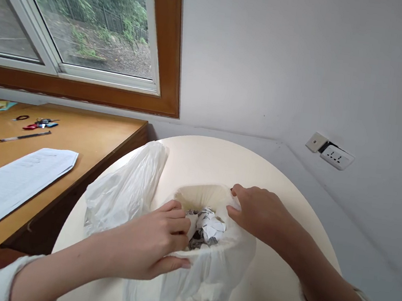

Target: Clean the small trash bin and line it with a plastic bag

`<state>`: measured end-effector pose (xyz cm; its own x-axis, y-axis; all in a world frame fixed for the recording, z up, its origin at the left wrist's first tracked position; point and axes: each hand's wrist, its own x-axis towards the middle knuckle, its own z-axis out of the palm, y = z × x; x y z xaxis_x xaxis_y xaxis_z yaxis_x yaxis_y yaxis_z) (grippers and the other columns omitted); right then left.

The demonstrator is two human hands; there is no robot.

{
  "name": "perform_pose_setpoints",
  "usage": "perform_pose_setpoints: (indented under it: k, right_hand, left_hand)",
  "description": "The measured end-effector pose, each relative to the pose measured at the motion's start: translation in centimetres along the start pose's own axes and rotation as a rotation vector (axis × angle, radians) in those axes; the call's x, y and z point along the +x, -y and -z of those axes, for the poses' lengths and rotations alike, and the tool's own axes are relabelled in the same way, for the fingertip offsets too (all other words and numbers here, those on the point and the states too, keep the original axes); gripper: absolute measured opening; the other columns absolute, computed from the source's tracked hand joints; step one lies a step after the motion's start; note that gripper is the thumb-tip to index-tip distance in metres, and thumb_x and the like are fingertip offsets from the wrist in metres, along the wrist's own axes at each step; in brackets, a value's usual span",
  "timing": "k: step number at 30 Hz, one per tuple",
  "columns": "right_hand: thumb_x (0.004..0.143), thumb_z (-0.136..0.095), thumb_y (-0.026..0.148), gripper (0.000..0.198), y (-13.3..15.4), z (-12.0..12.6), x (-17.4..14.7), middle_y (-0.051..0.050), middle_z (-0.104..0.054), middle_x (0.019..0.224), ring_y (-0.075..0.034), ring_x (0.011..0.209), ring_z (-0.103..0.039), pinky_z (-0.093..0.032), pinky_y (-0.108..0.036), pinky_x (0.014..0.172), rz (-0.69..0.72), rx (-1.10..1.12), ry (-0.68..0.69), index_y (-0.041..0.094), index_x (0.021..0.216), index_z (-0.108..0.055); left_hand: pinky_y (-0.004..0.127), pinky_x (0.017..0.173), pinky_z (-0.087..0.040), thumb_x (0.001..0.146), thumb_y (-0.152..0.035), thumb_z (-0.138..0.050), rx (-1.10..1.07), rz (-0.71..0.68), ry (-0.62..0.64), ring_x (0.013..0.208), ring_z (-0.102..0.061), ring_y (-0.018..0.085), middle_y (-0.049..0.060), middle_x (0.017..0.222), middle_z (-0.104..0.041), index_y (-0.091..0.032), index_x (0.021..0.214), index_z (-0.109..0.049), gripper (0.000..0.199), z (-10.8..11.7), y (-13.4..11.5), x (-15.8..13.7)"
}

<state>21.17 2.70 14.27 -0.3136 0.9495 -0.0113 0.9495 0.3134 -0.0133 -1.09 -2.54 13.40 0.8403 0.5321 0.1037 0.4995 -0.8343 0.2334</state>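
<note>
A small bin lined with a translucent white plastic bag stands on the round table. Crumpled paper lies inside it. My left hand grips the liner at the near-left rim, fingers curled over the edge and thumb outside. On the far-right rim, my right hand pinches the bag's edge between thumb and fingers. The liner hangs down over the outside of the bin toward me. Another white plastic bag lies flattened on the table, left of the bin and behind my left forearm.
The round cream table stands against the wall. On the left, a wooden desk holds printed sheets, a pen and keys. A wall socket is at the right, a window at the upper left.
</note>
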Motion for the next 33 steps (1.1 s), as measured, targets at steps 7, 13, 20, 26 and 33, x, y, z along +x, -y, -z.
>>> perform_pose_setpoints:
  k: [7,13,20,26,33]
  right_hand:
    - [0.073,-0.056,0.024,0.012,0.3,0.0,0.8,-0.005,-0.058,0.068,-0.018,0.055,-0.052,-0.029,-0.029,0.05,0.06,-0.026,-0.185,0.02,0.084,-0.056]
    - [0.076,-0.054,0.016,0.021,1.7,2.1,-0.2,-0.005,-0.059,0.093,-0.018,0.076,-0.054,-0.041,-0.029,0.065,0.426,0.201,-0.254,0.021,0.097,-0.056]
    - [0.081,-0.045,0.03,0.019,-1.4,-0.6,2.3,0.0,-0.049,0.065,-0.012,0.058,-0.042,-0.029,-0.024,0.051,0.199,0.299,0.033,0.019,0.085,-0.06]
    - [0.086,-0.031,0.036,0.042,-2.1,-0.1,1.2,0.003,-0.03,0.051,-0.01,0.048,-0.022,-0.017,-0.026,0.047,0.081,0.297,0.144,0.02,0.048,-0.033]
    - [0.09,-0.024,0.038,0.051,-1.9,0.8,-0.3,0.0,-0.043,0.049,-0.011,0.047,-0.035,-0.024,-0.025,0.052,0.05,0.227,0.195,0.019,0.044,-0.034]
  left_hand:
    - [0.034,0.074,-0.034,0.087,-0.032,-0.045,0.028,-0.007,-0.066,0.07,-0.042,0.017,0.003,0.072,-0.051,-0.018,0.068,-0.054,0.026,-0.7,0.0,0.2]
    - [0.033,0.073,-0.033,0.088,-0.03,-0.045,0.048,-0.024,-0.045,0.071,-0.041,0.017,0.004,0.075,-0.052,-0.017,0.071,-0.052,0.022,-0.8,0.0,0.1]
    - [0.032,0.072,-0.037,0.088,-0.027,-0.044,0.036,-0.04,-0.006,0.072,-0.04,0.016,0.003,0.078,-0.05,-0.017,0.07,-0.049,0.021,-0.2,0.3,-0.5]
    - [0.044,0.097,-0.033,0.087,-0.017,-0.045,0.075,0.025,-0.087,0.087,-0.048,0.017,0.003,0.086,-0.052,-0.018,0.079,-0.052,0.01,0.6,1.5,-1.2]
    - [0.043,0.093,-0.039,0.084,-0.008,-0.05,0.103,-0.032,-0.323,0.099,-0.049,0.018,0.007,0.096,-0.055,-0.021,0.106,-0.054,0.026,-0.6,2.5,-2.5]
